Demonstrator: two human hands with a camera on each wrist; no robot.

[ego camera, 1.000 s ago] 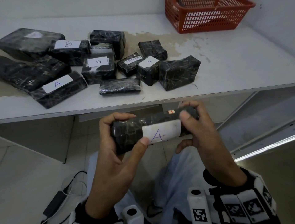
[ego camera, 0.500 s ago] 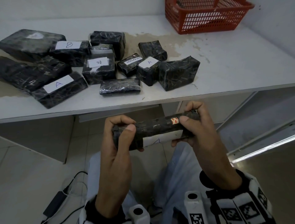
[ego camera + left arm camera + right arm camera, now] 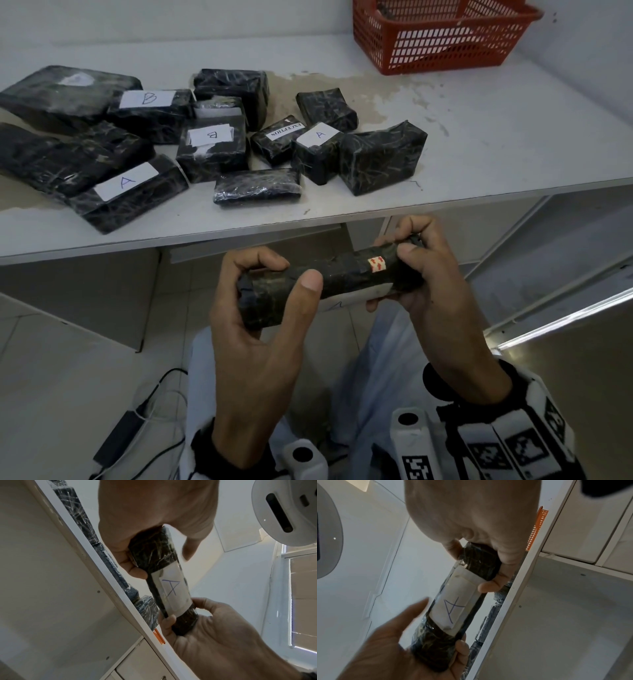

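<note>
I hold a long black plastic-wrapped package [image 3: 342, 277] level in front of my lap, below the table's front edge. My left hand [image 3: 291, 272] grips its left end, thumb on top. My right hand [image 3: 397, 274] grips the right end, thumb beside a small red-and-white sticker [image 3: 376, 264]. The white label marked "A" [image 3: 346, 301] faces down, with only a sliver showing from the head. The left wrist view shows the package [image 3: 171, 588] and that label between the left hand [image 3: 154, 545] and right hand [image 3: 180, 622]. The right wrist view shows the package [image 3: 453, 609] the same way.
The white table [image 3: 479, 137] carries several black wrapped packages [image 3: 212, 154], some labelled A, B or "EXCEPTION" [image 3: 286, 129]. A red basket [image 3: 442, 37] stands at the back right. A power adapter with cables [image 3: 120, 442] lies on the floor at the left.
The package has rolled in my hands: the "A" label turned from facing up to facing down, and the sticker side came on top. My left thumb shifted onto the top.
</note>
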